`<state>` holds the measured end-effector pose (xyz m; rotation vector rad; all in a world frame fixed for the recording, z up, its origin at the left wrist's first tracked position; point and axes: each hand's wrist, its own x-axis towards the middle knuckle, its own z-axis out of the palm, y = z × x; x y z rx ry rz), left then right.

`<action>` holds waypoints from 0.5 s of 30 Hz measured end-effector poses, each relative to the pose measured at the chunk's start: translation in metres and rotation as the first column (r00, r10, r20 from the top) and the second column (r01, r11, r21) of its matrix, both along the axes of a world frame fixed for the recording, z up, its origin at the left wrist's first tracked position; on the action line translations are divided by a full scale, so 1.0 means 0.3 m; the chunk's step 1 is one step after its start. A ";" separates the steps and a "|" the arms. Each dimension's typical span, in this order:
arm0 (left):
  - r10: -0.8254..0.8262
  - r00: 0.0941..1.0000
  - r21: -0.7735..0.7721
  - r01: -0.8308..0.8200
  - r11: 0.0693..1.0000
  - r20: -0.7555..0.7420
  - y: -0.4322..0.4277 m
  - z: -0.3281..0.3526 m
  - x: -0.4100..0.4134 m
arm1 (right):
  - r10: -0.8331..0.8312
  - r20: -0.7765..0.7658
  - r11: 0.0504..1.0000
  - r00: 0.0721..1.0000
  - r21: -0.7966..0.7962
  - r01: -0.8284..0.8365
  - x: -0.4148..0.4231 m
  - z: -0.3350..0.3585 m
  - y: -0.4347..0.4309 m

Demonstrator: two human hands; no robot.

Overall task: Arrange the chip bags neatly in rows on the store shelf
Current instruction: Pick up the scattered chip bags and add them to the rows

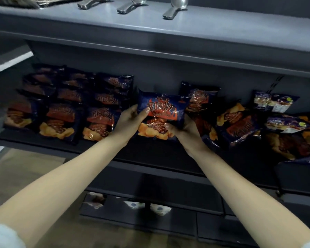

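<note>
Both forearms reach in; left hand (131, 117) and right hand (182, 129) grip a dark-blue chip bag (161, 113), hiding its lower corners. Rear bags (75, 81) blur in shadow.

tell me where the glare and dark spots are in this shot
Head view: glare streaks the held chip bag between the left hand and right hand; the back rows of bags sink into shadow; the shelf edge bows from wide-angle distortion.

Dim light is cast from above the upper shelf (150, 24); deep shadow is thrown beneath it, glare is caught on the chip bag (161, 115), edges are bowed and softened.
</note>
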<state>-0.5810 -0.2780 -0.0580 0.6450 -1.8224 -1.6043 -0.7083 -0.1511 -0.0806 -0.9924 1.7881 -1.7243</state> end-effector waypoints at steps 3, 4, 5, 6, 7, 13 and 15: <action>0.046 0.998 -0.097 -0.042 0.994 0.039 -0.010 -0.015 -0.005 | -0.038 0.030 0.999 0.999 0.032 0.037 0.017 -0.018 -0.018; 0.058 0.997 -0.101 -0.052 0.994 0.053 -0.013 -0.024 -0.012 | -0.049 0.038 0.998 0.998 0.049 0.047 0.017 -0.024 -0.023; 0.063 0.996 -0.093 -0.057 0.994 0.068 -0.013 -0.032 -0.018 | -0.055 0.045 0.997 0.997 0.065 0.052 0.015 -0.031 -0.027; 0.065 0.994 -0.078 -0.059 0.995 0.084 -0.015 -0.041 -0.025 | -0.055 0.048 0.995 0.997 0.084 0.051 0.014 -0.039 -0.030; 0.063 0.993 -0.063 -0.056 0.996 0.099 -0.017 -0.050 -0.029 | -0.052 0.050 0.993 0.997 0.105 0.046 0.014 -0.047 -0.031; -0.010 0.971 -0.071 0.028 0.997 0.239 -0.037 -0.120 -0.028 | -0.065 0.123 0.968 0.990 0.250 0.033 0.056 -0.122 -0.016; -0.040 0.959 -0.088 0.067 0.994 0.280 -0.036 -0.141 -0.014 | -0.122 0.124 0.954 0.985 0.289 0.081 0.083 -0.147 -0.016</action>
